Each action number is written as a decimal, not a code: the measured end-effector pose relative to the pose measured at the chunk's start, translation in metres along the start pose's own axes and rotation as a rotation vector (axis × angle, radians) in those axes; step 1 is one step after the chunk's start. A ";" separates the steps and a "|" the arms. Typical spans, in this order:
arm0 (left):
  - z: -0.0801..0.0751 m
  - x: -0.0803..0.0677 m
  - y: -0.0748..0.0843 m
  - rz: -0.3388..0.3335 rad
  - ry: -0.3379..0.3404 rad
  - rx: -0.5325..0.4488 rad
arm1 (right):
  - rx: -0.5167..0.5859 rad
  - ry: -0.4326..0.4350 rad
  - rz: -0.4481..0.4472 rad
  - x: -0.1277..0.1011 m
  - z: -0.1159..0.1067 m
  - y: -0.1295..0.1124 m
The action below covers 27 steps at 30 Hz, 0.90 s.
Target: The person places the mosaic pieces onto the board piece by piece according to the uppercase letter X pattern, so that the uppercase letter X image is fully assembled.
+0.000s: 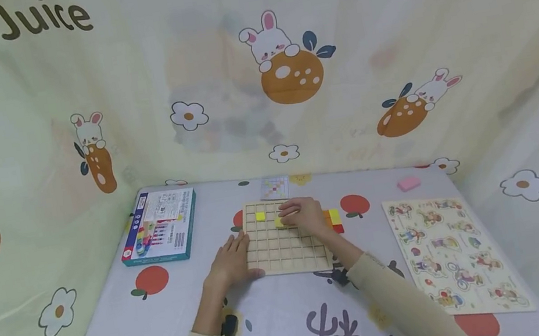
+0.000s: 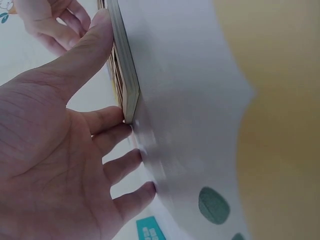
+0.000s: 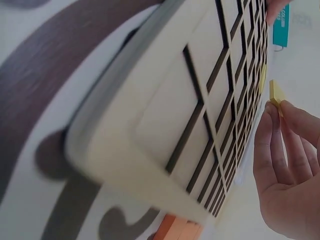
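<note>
A wooden grid board (image 1: 283, 257) lies on the table. My left hand (image 1: 230, 262) steadies its near-left corner, the thumb along the near edge and the straight, spread fingers at the left side, as the left wrist view also shows. Over the board's far part, my right hand (image 1: 307, 216) pinches a small yellow square tile (image 3: 275, 93) between thumb and fingertips. In the right wrist view that tile is held just above the grid. Another yellow tile (image 1: 260, 216) sits in a cell near the far-left corner.
Orange, yellow and red tiles (image 1: 335, 216) lie by the board's right side, partly hidden by my right hand. Behind the board is a printed grid card (image 1: 274, 187). A boxed set (image 1: 159, 226) lies left, a picture puzzle board (image 1: 453, 256) right, and a pink block (image 1: 408, 183) far right.
</note>
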<state>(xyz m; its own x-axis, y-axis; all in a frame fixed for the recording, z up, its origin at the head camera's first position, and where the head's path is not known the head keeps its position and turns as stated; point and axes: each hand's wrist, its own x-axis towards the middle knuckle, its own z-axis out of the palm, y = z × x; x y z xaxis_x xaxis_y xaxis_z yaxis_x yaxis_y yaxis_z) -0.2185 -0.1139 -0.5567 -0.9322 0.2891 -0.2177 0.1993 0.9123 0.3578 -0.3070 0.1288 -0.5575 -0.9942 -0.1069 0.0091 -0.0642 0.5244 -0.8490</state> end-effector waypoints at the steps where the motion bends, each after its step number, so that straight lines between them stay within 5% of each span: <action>1: 0.000 0.000 0.000 -0.001 -0.003 -0.001 | 0.003 -0.004 -0.003 0.000 0.002 -0.002; 27: 0.000 -0.001 0.001 0.000 0.003 -0.010 | -0.108 -0.013 -0.061 0.017 0.029 0.004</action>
<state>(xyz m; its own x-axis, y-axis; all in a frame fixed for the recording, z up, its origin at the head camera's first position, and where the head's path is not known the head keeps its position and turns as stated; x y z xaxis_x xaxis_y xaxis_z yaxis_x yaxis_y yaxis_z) -0.2176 -0.1135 -0.5558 -0.9331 0.2885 -0.2146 0.1967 0.9091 0.3672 -0.3212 0.1043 -0.5762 -0.9870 -0.1518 0.0521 -0.1344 0.6046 -0.7851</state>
